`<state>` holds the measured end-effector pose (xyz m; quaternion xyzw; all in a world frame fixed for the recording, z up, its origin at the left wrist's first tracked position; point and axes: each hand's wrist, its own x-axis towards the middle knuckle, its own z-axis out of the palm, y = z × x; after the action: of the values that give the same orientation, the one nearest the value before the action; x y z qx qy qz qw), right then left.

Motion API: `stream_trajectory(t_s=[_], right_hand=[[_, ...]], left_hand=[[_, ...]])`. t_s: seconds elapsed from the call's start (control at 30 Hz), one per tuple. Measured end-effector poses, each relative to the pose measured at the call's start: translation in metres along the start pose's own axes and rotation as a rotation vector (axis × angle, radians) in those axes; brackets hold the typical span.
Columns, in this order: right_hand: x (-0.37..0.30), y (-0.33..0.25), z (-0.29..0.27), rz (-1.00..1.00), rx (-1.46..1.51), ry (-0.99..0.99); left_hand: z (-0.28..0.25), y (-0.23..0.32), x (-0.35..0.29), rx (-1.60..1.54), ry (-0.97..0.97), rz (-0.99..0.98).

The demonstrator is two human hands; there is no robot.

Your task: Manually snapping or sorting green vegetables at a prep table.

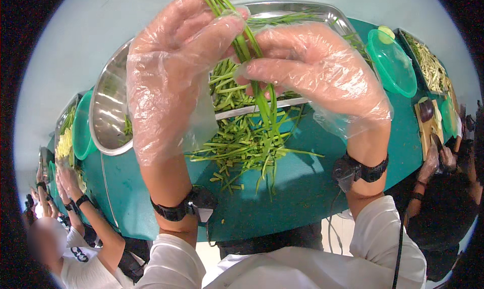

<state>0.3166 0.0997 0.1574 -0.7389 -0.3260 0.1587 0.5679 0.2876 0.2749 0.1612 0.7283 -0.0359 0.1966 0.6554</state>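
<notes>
Both hands in clear plastic gloves, raised over near half of steel tray (290, 103), which serves as ref for all positions. L hand (176, 59): closed on upper part of chive bunch (262, 102), thumb pressed across stems. R hand (315, 62): thumb + fingers pinching same bunch lower down, just beside L fingertips. Bunch runs approx vertical, tips hanging past tray's near rim

Tray contents: chopped green pcs (227, 90) in near part, long uncut stems (282, 19) toward far rim. Loose pile of cut greens (242, 148) on teal counter (307, 188), directly nearside of tray

L of tray: steel bowl (107, 97), few green bits inside; beyond it, green plastic basket (83, 130), partly hidden by bowl. R of tray: second green basket (401, 70); farther R, dark tray of pale shreds (431, 70), w/ dark purple veg (426, 110) on board nearside of that. Co-worker's gloved hand (430, 163) nearby, far R of ref tray
</notes>
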Motion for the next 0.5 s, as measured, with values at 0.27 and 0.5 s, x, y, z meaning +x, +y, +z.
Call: stream_trajectory(t_s=[0.27,0.5], right_hand=[[0.0019,-0.0013,-0.0001,0.001,0.029,-0.013],[0.0027,-0.0007,-0.0063,-0.060,-0.065,-0.063]], left_hand=[[-0.0030,-0.0023,-0.0032,0.026,0.002,0.106],[-0.0041,-0.0050,-0.0032,0.065,-0.035,0.164]])
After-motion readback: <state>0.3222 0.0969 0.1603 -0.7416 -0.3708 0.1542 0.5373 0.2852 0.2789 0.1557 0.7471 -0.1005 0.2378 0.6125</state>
